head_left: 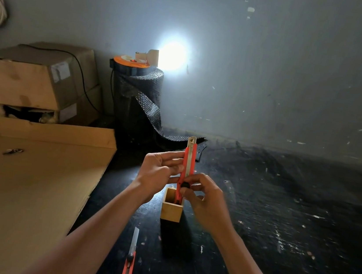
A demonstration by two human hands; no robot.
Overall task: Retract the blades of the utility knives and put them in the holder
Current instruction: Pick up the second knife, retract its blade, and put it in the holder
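I hold a red utility knife (189,161) upright above a small square wooden holder (172,207) on the dark floor. A short piece of blade shows at the knife's top end. My left hand (159,168) grips the knife's upper body from the left. My right hand (204,199) holds its lower part, thumb on the black slider knob. The knife's lower end seems to sit just inside the holder's mouth. A second red utility knife (129,265) lies on the floor near me, its blade fully out and pointing away.
A large flat cardboard sheet (26,185) covers the floor on the left, with stacked cardboard boxes (37,81) behind it. A black bubble-wrap roll (139,99) topped by an orange reel stands at the wall, beside a bright lamp (172,55).
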